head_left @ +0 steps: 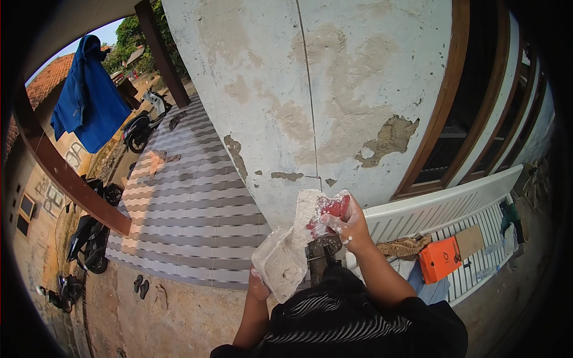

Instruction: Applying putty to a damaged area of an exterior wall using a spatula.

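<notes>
My left hand (258, 285) grips the side of a pale tub (280, 271) smeared with whitish plaster. My right hand (352, 224), dusted with white, is closed around a red plaster scraper (334, 207). A thick layer of plaster (307, 210) covers the scraper's far side and hides its blade. Its lower end is at the tub's rim; whether they touch I cannot tell. Beyond my hands stands a white wall (268, 53) with beige plaster patches (349, 101), a thin vertical crack and a bare, flaked spot (391, 139).
On the right, a white slatted bench (441, 200) carries an orange box (439, 261), a brown cloth (403, 246) and a cardboard piece (470, 240). A striped tiled porch (197, 197) spreads left, with brown posts (71, 173), a hanging blue garment (89, 101) and sandals (141, 286).
</notes>
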{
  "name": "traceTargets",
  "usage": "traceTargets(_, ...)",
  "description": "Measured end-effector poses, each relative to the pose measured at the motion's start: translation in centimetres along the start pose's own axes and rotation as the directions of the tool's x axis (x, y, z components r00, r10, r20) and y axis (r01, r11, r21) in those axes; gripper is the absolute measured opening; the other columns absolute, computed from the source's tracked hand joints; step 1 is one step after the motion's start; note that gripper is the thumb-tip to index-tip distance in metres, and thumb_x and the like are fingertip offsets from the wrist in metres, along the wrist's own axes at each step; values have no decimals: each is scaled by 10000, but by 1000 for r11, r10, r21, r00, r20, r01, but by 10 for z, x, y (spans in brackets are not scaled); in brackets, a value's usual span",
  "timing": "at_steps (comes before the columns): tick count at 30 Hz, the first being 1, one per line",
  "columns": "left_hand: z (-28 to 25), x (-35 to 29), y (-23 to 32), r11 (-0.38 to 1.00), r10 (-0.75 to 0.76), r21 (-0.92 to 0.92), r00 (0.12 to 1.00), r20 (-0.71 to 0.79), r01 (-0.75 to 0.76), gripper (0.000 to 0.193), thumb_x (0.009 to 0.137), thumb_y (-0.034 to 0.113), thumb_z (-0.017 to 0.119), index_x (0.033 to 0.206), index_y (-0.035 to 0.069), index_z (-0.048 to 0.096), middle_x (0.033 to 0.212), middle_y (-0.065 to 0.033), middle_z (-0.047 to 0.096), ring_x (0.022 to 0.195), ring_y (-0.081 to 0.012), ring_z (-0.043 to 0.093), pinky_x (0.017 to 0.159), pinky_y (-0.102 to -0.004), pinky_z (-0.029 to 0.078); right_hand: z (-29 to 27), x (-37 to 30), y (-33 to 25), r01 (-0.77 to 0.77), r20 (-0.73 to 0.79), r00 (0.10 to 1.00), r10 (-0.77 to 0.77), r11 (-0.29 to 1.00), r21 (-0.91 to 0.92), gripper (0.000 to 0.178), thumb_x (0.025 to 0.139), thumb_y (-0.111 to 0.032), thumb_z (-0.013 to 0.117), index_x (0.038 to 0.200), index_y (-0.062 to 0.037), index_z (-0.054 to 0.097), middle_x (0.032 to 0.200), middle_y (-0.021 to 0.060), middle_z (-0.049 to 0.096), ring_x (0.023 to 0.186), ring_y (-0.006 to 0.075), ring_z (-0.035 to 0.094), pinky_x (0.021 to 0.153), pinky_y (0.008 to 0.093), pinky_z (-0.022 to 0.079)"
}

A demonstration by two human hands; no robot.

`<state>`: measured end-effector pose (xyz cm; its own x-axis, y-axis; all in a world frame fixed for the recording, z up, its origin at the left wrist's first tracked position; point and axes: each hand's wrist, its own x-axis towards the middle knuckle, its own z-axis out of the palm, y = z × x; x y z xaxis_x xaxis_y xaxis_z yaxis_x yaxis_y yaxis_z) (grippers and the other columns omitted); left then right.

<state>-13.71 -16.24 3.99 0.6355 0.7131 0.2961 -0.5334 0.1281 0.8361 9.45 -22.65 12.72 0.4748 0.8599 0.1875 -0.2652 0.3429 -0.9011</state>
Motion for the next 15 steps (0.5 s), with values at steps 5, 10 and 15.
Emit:
traceTargets(5,3,1,0,998,-39,41,999,9,39,928,894,679,421,1424,-71,293,1369,-202,475,1220,-306,523,1001,-426,442,-3,0,-5,8,97,995,-6,1000,-21,407,823,-31,727,1130,-30,460,1004,40,590,906,91,577,830,274,482)
traceTargets(10,6,2,-10,993,-121,0,992,-30,121,924,892,673,438,1417,-75,301,1336,-200,499,1188,-289,543,974,-416,464,13,-4,-13,-7,157,987,23,995,-98,449,844,-31,711,1194,0,431,1035,44,580,944,89,566,859,275,476)
traceTargets(15,-3,5,-12,982,-187,-31,982,-6,187,987,845,718,472,1477,2,225,1465,-170,373,1326,-331,411,1085,-479,355,20,-6,-15,73,184,983,-24,962,-263,457,858,-78,707,1211,29,437,983,44,601,886,68,558,804,250,479)
